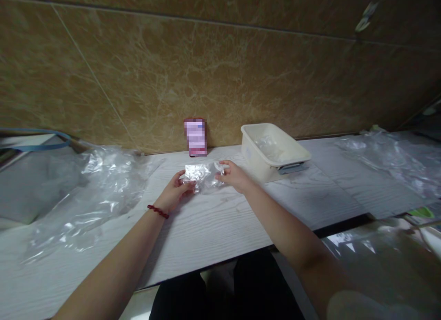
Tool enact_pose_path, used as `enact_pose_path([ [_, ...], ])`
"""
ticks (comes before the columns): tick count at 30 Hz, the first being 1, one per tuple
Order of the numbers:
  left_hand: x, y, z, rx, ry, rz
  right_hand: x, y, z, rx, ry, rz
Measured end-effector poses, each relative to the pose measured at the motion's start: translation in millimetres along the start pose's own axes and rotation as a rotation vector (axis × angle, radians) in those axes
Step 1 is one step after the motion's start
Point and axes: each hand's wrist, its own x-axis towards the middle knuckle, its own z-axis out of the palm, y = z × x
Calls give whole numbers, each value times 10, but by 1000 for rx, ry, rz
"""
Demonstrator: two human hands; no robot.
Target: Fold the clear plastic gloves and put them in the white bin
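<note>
Between my two hands a small clear plastic bag (206, 177) is held just over the white wood-grain table (213, 223). Its film is shiny and crinkled, and I cannot make out whether anything is inside. My left hand (175, 191), below a dark red braided bracelet (157, 211), grips the bag's left end with thumb and fingers. At the right end, my right hand (234, 175) pinches the edge between thumb and forefinger. A cream plastic bin (258, 159) stands just right of my right hand, with some clear plastic inside it.
Against the marbled wall leans a phone (196, 137) with a blurred screen. Large clear plastic sheeting (103, 191) covers the table's left part, beside a grey-white box (31, 182). More clear plastic (392, 159) lies at the right. The table's front edge runs above my legs.
</note>
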Motion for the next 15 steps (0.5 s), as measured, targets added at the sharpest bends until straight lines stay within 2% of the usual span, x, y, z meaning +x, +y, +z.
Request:
enact_pose_path([
  [3, 12, 3, -28, -38, -5, -29, -28, -259, -98, -63, 27, -56],
  [6, 34, -13, -60, -59, -36, -34, -66, -682, -341, -113, 9, -98],
  [9, 53, -37, -80, -70, -43, -46, -74, -1171, -733, -185, 71, -132],
  [11, 60, -45, -84, -68, -45, -55, -51, -1447, -1042, -327, 116, -70],
  [13, 62, -46, -84, -64, -54, -58, -5, -1646, -1348, -501, 146, -8],
  [15, 62, -43, -80, -61, -57, -58, 57, -1776, -1621, -735, 239, 35],
])
